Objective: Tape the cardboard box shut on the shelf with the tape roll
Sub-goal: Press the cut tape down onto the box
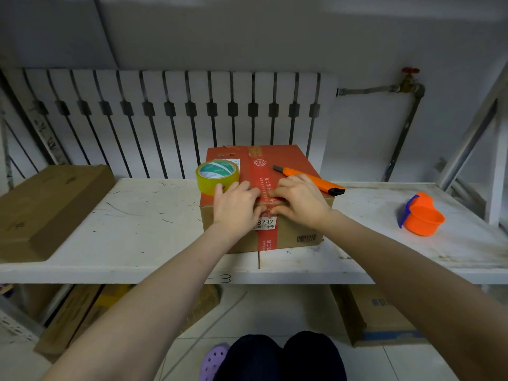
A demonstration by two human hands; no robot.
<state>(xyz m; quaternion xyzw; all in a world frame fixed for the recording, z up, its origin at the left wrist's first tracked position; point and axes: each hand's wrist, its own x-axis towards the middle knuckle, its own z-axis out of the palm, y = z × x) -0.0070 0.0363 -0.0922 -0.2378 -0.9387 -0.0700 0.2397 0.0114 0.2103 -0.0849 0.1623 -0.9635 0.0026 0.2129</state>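
Note:
A cardboard box with a red top stands in the middle of the white shelf. A red printed tape strip runs down its top and front. A yellowish tape roll lies on the box's left top. An orange utility knife lies on its right top. My left hand and my right hand press flat on the box's front top edge, on either side of the strip, fingertips nearly meeting. Neither hand holds anything.
A flat brown carton lies at the shelf's left end. An orange cup with a blue handle sits at the right. A radiator stands behind the shelf. More cartons stand on the floor below.

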